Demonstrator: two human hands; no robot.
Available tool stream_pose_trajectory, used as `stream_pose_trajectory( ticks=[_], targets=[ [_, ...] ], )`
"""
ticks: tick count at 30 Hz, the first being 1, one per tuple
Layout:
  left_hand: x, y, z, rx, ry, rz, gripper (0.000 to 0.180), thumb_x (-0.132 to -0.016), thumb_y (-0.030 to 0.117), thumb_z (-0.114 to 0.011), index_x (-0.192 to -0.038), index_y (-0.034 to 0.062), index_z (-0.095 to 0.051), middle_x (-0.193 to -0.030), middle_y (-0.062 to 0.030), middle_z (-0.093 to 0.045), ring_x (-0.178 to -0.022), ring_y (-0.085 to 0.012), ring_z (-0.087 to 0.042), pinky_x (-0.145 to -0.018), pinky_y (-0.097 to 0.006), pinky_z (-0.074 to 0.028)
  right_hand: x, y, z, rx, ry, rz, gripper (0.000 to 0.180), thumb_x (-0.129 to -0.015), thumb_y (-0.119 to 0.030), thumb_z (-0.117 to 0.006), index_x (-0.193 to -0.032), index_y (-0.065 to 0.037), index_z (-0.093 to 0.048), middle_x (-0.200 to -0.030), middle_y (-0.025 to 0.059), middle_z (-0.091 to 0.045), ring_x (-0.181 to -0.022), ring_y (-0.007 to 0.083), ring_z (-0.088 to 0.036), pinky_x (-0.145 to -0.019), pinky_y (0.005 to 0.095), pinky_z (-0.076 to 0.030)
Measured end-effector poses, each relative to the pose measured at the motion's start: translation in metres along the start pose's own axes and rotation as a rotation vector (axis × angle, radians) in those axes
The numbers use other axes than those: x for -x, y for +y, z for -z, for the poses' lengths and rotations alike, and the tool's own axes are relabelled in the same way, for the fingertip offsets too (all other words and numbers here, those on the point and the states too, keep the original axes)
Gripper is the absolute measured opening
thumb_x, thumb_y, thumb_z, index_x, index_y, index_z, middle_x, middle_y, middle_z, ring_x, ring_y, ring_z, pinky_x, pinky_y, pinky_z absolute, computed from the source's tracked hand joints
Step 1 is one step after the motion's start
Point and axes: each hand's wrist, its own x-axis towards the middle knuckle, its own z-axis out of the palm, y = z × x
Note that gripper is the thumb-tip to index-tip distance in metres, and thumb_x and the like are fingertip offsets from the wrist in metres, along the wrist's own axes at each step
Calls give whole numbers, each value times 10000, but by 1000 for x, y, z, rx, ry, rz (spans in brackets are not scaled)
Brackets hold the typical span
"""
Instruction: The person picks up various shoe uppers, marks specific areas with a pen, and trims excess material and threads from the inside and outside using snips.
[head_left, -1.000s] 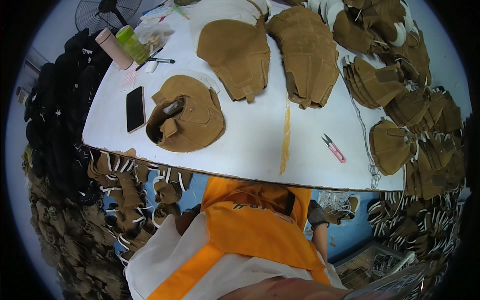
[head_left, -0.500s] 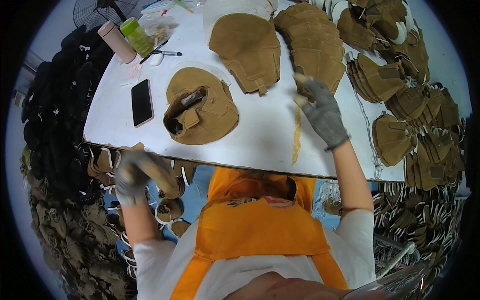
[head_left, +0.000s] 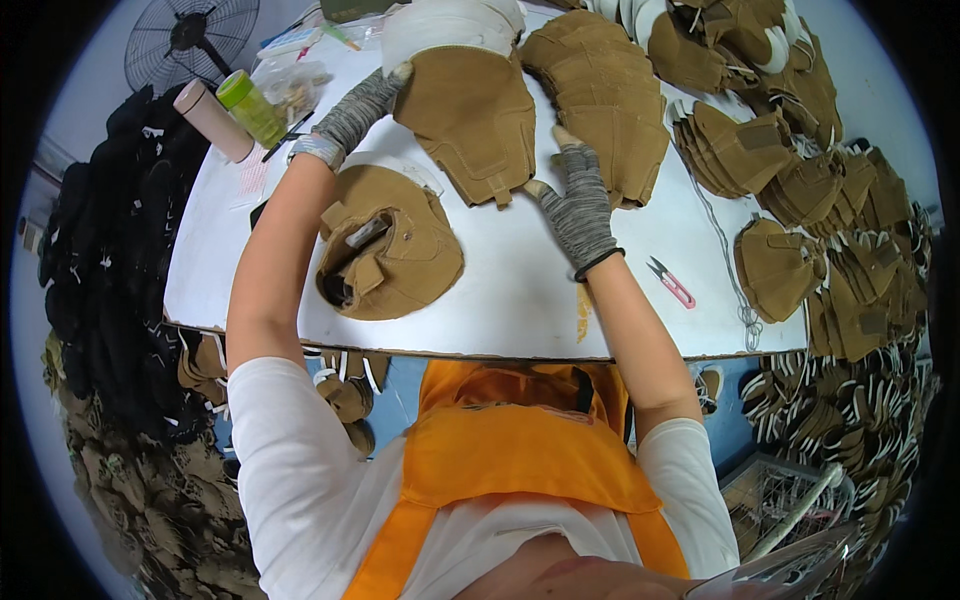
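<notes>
Beyond the cap (head_left: 425,272), the left hand (head_left: 360,115), earlier by the front edge of the table (head_left: 500,300), now meets the left side of the brown panel (head_left: 465,115); whether it grips I cannot tell. That panel lies mid-table, long axis front to back, narrow end pointing to that edge, bare surface between. Thumb and forefinger spread, the right hand (head_left: 580,205) has shifted left, between panel and stack (head_left: 610,100); contact is unclear.

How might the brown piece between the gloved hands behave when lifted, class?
The brown piece probably bends, looking like seamed cloth. Its matt surface suggests little slipperiness. Broad and flattish, it seems unlikely to roll.
</notes>
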Motion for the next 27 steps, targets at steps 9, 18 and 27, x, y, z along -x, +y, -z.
stream_pose_trajectory(
  ticks=[9, 18, 27],
  targets=[
    [-16, -13, -12, 867, 124, 186, 535, -951, 359, -587, -1346, 14, -480, -1268, -73, -584, -1165, -195, -505, -1051, -269, -387, 4, -12, 9, -197, -191, -280, 390, -829, -13, -643, -1209, -100, -620, -1234, 137, -546, -1033, 253, -594, -924, 355, -484],
    [-45, -43, 12, 650, -29, 115, 381, -972, 261, -536, -1281, 38, -525, -1238, -94, -609, -1107, -245, -573, -966, -345, -460, -17, 4, -2, 315, -186, 372, 309, -806, -48, -634, -1064, -203, -705, -1161, 22, -629, -1123, 199, -554, -1075, 472, -319],
    [-48, -27, -19, 741, 307, 202, 333, -991, 298, -499, -1198, 51, -580, -1112, -86, -658, -999, -203, -611, -896, -342, -503, 27, -29, 72, -461, 139, -171, 208, -911, -101, -623, -1104, -49, -680, -1074, 58, -668, -980, 166, -615, -882, 279, -485]
  ],
)
